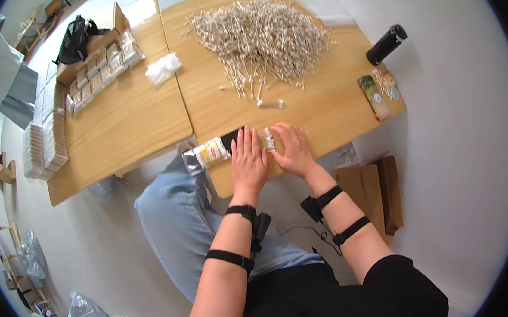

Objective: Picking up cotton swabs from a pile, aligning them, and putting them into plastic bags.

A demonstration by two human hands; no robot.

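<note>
At the table's near edge, a small row of cotton swabs (267,139) lies between my two hands. My left hand (249,162) rests flat, fingers stretched out, over a black flat object (231,140) and beside the swabs. My right hand (293,149) curves round the right end of the row, thumb on the near side and fingers on the far side. Left of the black object is a pack of swabs with a yellow and white label (211,152). A clear plastic bag (191,162) hangs by the edge.
A large heap of loose cotton swabs (261,34) covers the far table, with a small bundle (270,104) before it. Rightward are a black bottle (386,44) and a phone (373,96). Stacked packs (53,143), clear bags (163,68) and a carton (119,18) stand left.
</note>
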